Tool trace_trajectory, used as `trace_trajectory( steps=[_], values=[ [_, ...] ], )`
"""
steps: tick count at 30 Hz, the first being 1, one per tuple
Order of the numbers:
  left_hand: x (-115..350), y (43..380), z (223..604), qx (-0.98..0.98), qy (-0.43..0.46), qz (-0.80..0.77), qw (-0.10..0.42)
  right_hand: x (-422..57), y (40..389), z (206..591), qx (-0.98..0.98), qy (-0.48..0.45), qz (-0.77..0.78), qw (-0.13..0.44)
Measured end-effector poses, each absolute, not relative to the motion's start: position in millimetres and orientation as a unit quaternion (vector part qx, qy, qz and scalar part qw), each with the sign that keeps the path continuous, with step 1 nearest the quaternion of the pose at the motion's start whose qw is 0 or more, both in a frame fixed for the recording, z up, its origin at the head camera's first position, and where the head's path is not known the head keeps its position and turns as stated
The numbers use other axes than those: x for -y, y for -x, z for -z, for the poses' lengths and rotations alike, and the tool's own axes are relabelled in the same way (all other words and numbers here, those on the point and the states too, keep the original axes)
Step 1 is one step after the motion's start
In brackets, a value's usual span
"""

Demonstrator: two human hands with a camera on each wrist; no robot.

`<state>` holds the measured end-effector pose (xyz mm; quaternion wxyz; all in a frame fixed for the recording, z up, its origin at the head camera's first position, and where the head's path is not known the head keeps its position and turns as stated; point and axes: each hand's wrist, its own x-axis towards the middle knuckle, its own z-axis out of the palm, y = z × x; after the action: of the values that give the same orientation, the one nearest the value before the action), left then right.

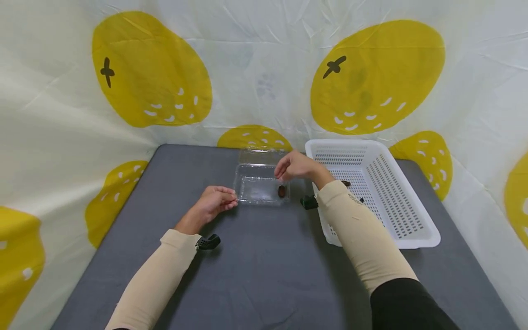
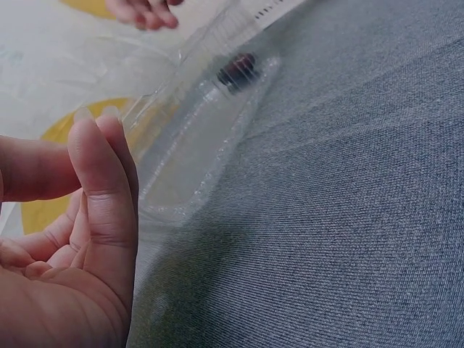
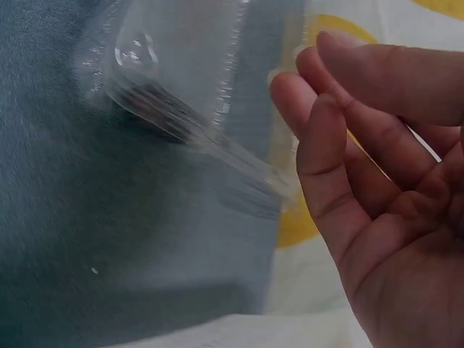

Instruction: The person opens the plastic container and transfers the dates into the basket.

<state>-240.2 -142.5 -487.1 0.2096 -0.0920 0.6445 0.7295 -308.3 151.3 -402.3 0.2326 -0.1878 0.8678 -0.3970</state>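
Note:
A clear plastic box (image 1: 257, 195) with its hinged lid (image 1: 264, 156) raised at the back stands on the grey table. One small, dark reddish-brown oval thing (image 1: 282, 191) lies at the box's right end; its kind is unclear. My left hand (image 1: 214, 201) pinches the box's left rim between thumb and fingers, which the left wrist view shows close up. Over the right part of the box hovers my right hand (image 1: 298, 166), its fingers (image 3: 326, 152) loosely bent with nothing visible between them.
To the right stands a white perforated basket (image 1: 412, 215), partly behind my right forearm. Inside it I see a brown piece (image 1: 345, 183) and a small dark piece (image 1: 361, 200). White cloth (image 1: 264, 91) with yellow fruit prints hangs behind and beside the table.

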Motion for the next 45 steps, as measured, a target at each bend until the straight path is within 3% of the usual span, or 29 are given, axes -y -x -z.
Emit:
trace_trajectory(
  steps=[5,14,28,45],
  values=[
    [141,240,488,-0.642,0.096,-0.732,0.206,-145,312,421,-0.872,0.181,0.381,0.246],
    [141,239,483,-0.644,0.095,-0.73,0.206,-142,316,436,-0.908,0.191,0.306,0.212],
    [142,241,486,-0.652,0.097,-0.723,0.205,-131,317,448,-0.925,0.218,0.19,0.245],
    [138,241,484,-0.657,0.103,-0.72,0.201,-126,316,447,-0.932,0.261,0.155,0.195]
  ],
)
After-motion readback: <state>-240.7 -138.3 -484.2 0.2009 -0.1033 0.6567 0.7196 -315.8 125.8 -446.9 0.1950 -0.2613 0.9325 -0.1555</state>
